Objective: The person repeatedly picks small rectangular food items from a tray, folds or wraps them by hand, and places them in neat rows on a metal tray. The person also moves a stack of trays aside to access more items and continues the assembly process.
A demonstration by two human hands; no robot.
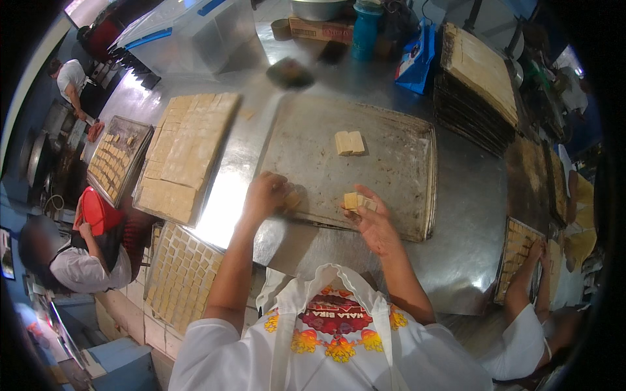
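Note:
A worn metal baking tray (313,127) lies on the steel table in front of me. Two or so pale dough pieces (350,143) sit side by side near its middle. My right hand (375,228), palm up over the tray's near edge, holds several small rectangular dough pieces (358,202) between thumb and fingers. At the tray's near left corner my left hand (266,195) has its fingers curled down round a blurred dough piece (292,198); whether that piece touches the tray is unclear.
Left of the tray stands a large slab of dough cut into a grid (186,140). Filled trays (182,267) stand lower left. Stacked trays (479,78), a blue bag (415,58) and a teal bottle (366,31) line the far side. Co-workers (85,260) work on both sides.

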